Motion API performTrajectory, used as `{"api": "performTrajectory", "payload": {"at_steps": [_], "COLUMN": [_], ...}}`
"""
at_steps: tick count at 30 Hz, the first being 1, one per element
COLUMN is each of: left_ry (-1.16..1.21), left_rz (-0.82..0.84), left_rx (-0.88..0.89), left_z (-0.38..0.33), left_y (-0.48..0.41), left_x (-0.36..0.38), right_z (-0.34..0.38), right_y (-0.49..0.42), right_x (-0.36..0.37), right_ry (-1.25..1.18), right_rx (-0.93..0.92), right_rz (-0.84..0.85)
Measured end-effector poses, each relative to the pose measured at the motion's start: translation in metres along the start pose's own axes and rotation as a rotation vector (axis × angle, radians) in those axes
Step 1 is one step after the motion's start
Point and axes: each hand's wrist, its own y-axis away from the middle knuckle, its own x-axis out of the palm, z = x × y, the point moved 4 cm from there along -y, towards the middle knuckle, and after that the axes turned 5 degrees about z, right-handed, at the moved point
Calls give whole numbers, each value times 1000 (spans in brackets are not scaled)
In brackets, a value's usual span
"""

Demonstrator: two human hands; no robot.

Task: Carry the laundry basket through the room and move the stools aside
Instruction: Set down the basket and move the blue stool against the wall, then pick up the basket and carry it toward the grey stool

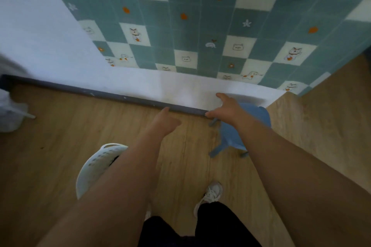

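A white perforated laundry basket [94, 168] stands on the wood floor at the lower left, partly hidden under my left forearm. My left hand [165, 121] hangs above the floor in front of it, fingers loosely apart and holding nothing. A small blue plastic stool [259, 118] stands against the white wall base at the right, blurred, with its legs [226, 144] showing below my right arm. My right hand [224, 108] is spread palm down over the stool's left edge, thumb apart from the fingers. Whether it touches the seat I cannot tell.
A white wall [180, 86] with a dark baseboard [120, 98] runs across ahead, with teal and cream checked covering [190, 26] above it. A pale blurred object [12, 114] sits at the far left. The wood floor [331, 116] continues past the wall corner on the right. My shoe [210, 194] is below.
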Motion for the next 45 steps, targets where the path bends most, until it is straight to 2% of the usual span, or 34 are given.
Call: {"api": "performTrajectory", "payload": {"at_steps": [15, 24, 29, 37, 45], "left_ry": [76, 223, 210, 61, -280], "left_rz": [-78, -141, -136, -56, 144], "left_rx": [-182, -301, -335, -306, -122], "left_z": [207, 267, 295, 318, 327], "left_y": [60, 62, 62, 42, 14], "left_x": [-194, -229, -237, -284, -355], "right_z": [178, 228, 235, 261, 300], "right_y": [43, 19, 11, 7, 19], "right_x": [237, 299, 323, 362, 407], "right_ry": [189, 231, 218, 232, 12], "right_rx": [-67, -99, -64, -20, 124], "right_rz": [223, 334, 377, 347, 136]}}
